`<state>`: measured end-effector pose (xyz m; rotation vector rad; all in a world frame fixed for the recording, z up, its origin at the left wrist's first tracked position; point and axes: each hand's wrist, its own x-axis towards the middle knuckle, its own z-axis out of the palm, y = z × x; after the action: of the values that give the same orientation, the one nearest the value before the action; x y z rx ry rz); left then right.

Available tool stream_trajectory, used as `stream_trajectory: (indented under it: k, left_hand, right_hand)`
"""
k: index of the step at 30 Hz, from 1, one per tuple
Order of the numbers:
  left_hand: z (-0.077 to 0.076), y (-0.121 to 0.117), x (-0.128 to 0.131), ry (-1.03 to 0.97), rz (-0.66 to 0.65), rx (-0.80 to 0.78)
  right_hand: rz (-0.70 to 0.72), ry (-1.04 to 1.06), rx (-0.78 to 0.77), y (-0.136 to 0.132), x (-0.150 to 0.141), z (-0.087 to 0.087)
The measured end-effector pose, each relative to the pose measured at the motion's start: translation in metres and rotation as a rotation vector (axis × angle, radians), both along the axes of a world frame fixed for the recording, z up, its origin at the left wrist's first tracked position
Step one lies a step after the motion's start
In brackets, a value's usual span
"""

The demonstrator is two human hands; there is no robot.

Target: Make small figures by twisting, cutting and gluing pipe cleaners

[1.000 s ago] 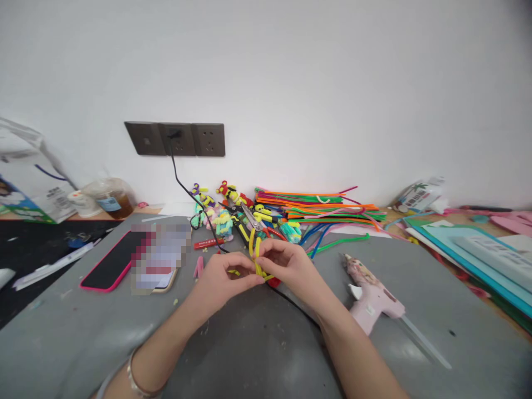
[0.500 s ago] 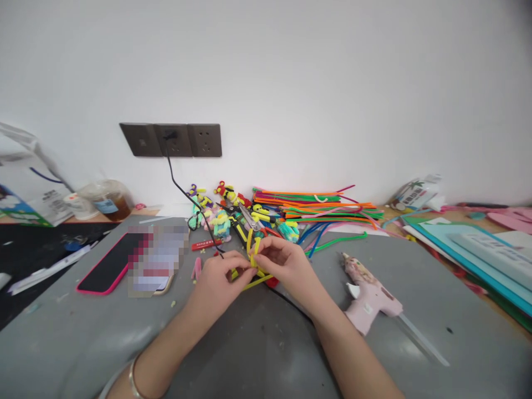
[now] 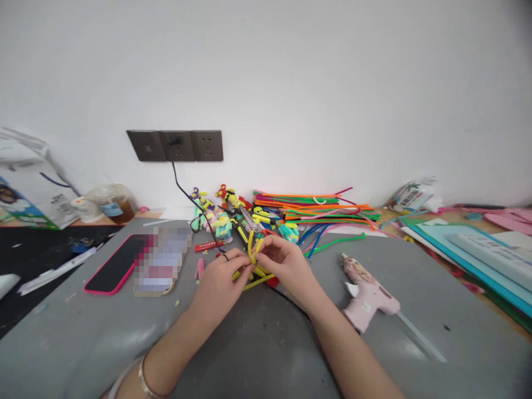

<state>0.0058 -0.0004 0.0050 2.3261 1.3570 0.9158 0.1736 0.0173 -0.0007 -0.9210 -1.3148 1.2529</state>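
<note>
Yellow pipe cleaners are pinched between my two hands over the middle of the grey mat. My left hand grips them from the left, thumb and forefinger pressed together. From the right, my right hand has its thumb and fingers closed on the same yellow piece, and two short ends stick up between the hands. The fingers hide part of its shape. Just beyond lie pliers and several small pipe-cleaner figures. A bundle of coloured pipe cleaners rests behind, to the right.
A pink glue gun with a clear stick lies at right. Two phones lie at left, one a pink-edged phone. A black cable runs from the wall socket under my hands. A drink cup stands at back left.
The camera view has shifted slightly. Both hands keep hold of the yellow pipe cleaners, and my left fingers have moved a little against them.
</note>
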Motion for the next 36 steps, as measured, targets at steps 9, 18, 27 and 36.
stream_trajectory:
  k: [9,18,27,36]
  left_hand:
    - [-0.0007,0.0002,-0.0007,-0.003,0.008,-0.023]
    - [0.0008,-0.0011,0.0001,-0.013,0.014,-0.017]
    - [0.0063,-0.0009,-0.0002,-0.052,-0.006,-0.019]
    - [0.0028,0.0051,-0.0058,-0.233,-0.108,-0.033]
  right_hand:
    - [-0.023,0.021,0.017,-0.0021,-0.0029,0.0058]
    - [-0.042,0.038,0.024,-0.0013,-0.0009,0.0026]
    - [-0.059,0.053,-0.003,-0.0012,0.0022,0.0046]
    - [-0.049,0.136,0.004,-0.0034,0.0028,0.0089]
